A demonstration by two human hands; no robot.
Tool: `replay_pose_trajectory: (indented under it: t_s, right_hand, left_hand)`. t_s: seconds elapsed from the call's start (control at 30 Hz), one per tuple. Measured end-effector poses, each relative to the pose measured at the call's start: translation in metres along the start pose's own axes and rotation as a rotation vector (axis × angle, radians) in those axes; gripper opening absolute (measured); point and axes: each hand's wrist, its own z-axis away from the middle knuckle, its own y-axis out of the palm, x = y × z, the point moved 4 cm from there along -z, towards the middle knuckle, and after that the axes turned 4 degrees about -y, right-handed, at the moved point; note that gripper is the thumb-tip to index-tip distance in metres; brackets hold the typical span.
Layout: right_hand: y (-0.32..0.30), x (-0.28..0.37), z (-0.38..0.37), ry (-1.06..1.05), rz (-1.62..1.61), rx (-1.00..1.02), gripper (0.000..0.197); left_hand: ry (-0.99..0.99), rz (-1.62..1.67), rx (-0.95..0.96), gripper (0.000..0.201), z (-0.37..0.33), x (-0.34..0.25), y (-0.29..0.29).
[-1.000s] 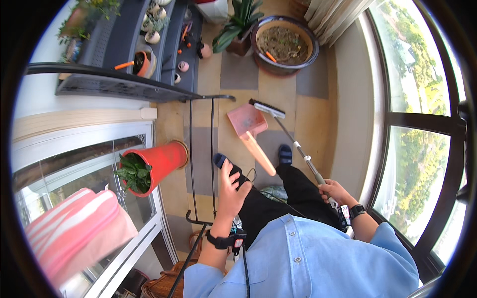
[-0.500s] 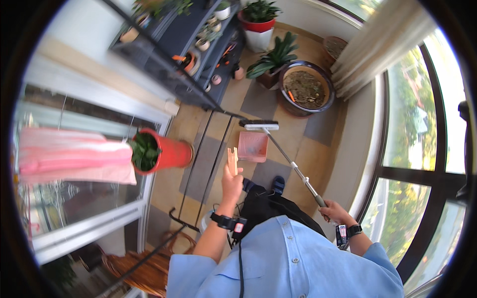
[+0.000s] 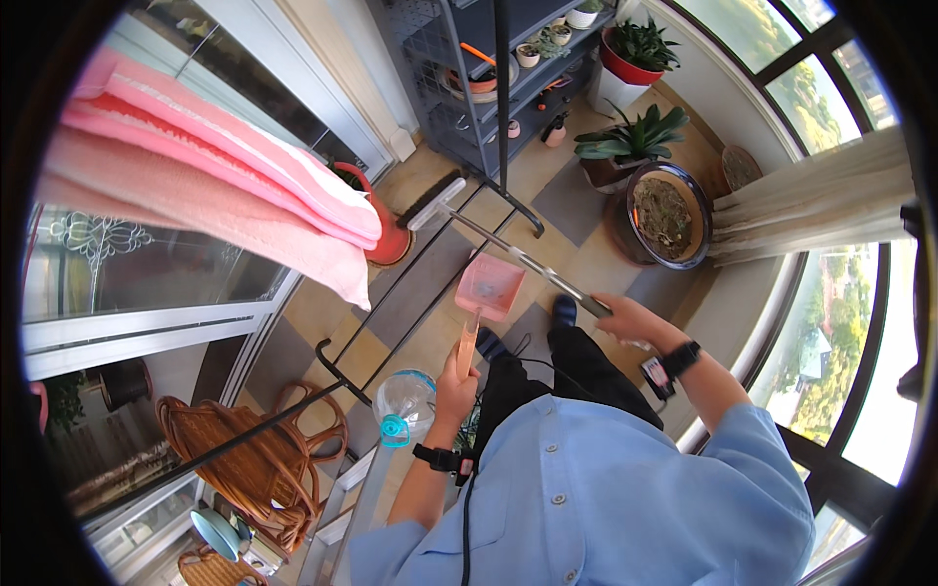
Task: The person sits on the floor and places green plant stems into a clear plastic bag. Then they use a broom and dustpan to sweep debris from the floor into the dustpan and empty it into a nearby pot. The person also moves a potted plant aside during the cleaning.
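Note:
My left hand [image 3: 455,387] is closed around the upright peach-coloured handle of a pink dustpan [image 3: 491,283]. Its shallow pan is below, in front of my feet, with some greyish debris in it. My right hand [image 3: 630,322] grips the grey end of a broom [image 3: 532,262] with a silver pole. The pole slants away to the left, past the pan. The broom's dark-bristled head [image 3: 436,199] is beyond the black floor rails, near a red pot [image 3: 391,238].
A black rack frame [image 3: 418,322] crosses the floor at left, with pink towels [image 3: 244,181] hanging above. A clear water bottle [image 3: 404,402] stands near my left forearm. Ahead are grey shelves [image 3: 445,103] and a large soil-filled pot [image 3: 666,217]. A wicker chair [image 3: 244,439] stands lower left.
The broom head has swung left, from beside the dustpan to near the red pot. My view has turned left. Both hands have kept their grips.

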Motion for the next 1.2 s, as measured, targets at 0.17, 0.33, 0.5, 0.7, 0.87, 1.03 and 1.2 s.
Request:
replay_pose_trajectory:
  t_s: [0.17,0.33,0.5,0.7,0.87,1.03,1.2]
  right_hand:
    - [-0.002,0.032,-0.130,-0.123,0.062,0.038,0.025]
    - [-0.004,0.055,-0.249,-0.204,-0.111,0.051,0.021]
    - [0.006,0.081,-0.341,-0.120,-0.282,0.090,0.018]
    - [0.028,0.078,-0.446,-0.143,0.063,0.054,0.024]
    - [-0.002,0.031,-0.447,-0.045,0.000,0.110,0.020]
    - [-0.049,0.035,-0.395,-0.094,0.040,0.139,0.018]
    - [-0.027,0.059,-0.464,-0.152,0.009,0.200,0.017]
  left_hand:
    - [0.077,-0.142,-0.196,0.057,0.000,-0.018,0.002]
    - [-0.130,-0.303,-0.240,0.052,-0.011,-0.042,0.015]
    - [-0.345,-0.443,-0.328,0.036,-0.042,-0.059,0.030]
    - [-0.458,-0.439,-0.333,0.034,-0.052,-0.064,0.049]
    - [-0.411,-0.476,-0.391,0.032,-0.051,-0.061,0.037]
    - [-0.422,-0.469,-0.429,0.032,-0.052,-0.060,0.021]
    - [-0.420,-0.496,-0.427,0.032,-0.052,-0.058,0.025]
